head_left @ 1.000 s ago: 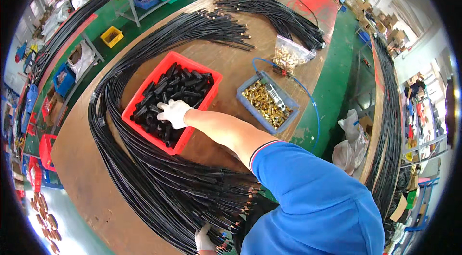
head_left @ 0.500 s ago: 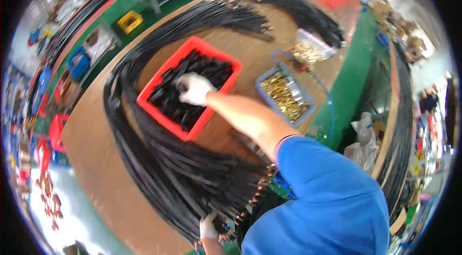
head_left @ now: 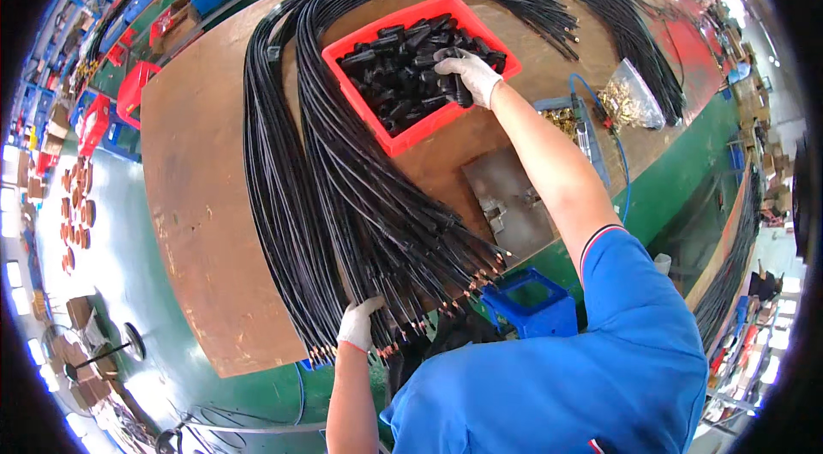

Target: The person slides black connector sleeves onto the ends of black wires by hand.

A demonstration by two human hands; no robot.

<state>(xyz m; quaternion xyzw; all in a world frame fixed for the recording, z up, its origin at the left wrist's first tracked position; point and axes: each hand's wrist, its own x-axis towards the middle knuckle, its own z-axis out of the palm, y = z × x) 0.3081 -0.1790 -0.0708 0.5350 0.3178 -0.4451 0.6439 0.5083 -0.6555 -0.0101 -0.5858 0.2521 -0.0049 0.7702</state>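
Observation:
My right hand (head_left: 473, 78), in a white glove, reaches into the right side of a red plastic bin (head_left: 396, 145). Its fingers are closed on a black rubber sleeve, one end of which shows below the palm. Many more black sleeves (head_left: 403, 55) fill the bin. My left hand (head_left: 357, 325), also gloved, is at the near end of a thick bundle of black cables (head_left: 343, 197). Its fingers curl round a black cable there, partly hidden among the others. Bare copper ends (head_left: 454, 304) stick out along the bundle's near edge.
Right of the bin, a grey-blue tray (head_left: 591, 141) holds brass fittings, beside a clear bag (head_left: 633, 98) of similar pieces. A metal plate (head_left: 506, 197) lies nearer me. Below the table edge stands a blue crate (head_left: 549, 317). More cables (head_left: 613, 4) lie at far right.
The view has shifted, so the bin appears farther right and higher. My right hand has moved from the bin's middle toward its right side. The left hand stays at the cable ends.

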